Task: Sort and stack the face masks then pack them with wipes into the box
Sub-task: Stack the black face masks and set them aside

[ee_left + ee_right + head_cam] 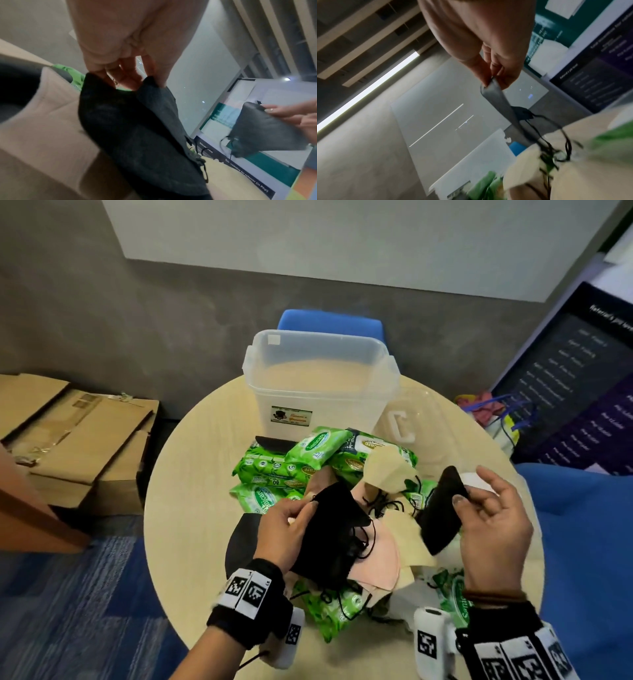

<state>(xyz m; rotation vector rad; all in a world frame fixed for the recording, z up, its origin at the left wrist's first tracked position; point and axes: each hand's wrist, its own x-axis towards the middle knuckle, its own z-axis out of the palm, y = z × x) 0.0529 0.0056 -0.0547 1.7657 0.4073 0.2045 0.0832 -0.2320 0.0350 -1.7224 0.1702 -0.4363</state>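
Note:
My left hand (291, 525) pinches the top edge of a black face mask (334, 539), also seen as the black mask (137, 135) in the left wrist view under the left hand (130, 75). My right hand (479, 508) pinches a second black mask (442, 508) lifted above the pile; the right wrist view shows that mask (501, 105) edge-on below the right hand (493, 79), ear loops dangling. Beige masks (387, 470) and a pink mask (376, 563) lie tangled over green wipe packs (294, 467). The clear plastic box (318, 378) stands open behind them.
The round wooden table (191, 508) carries everything. The box's clear lid (411, 419) lies to the right of the box. Another black mask (243, 542) rests flat by my left wrist. A blue chair (329, 320) stands behind the table, cardboard boxes (78, 433) on the floor left.

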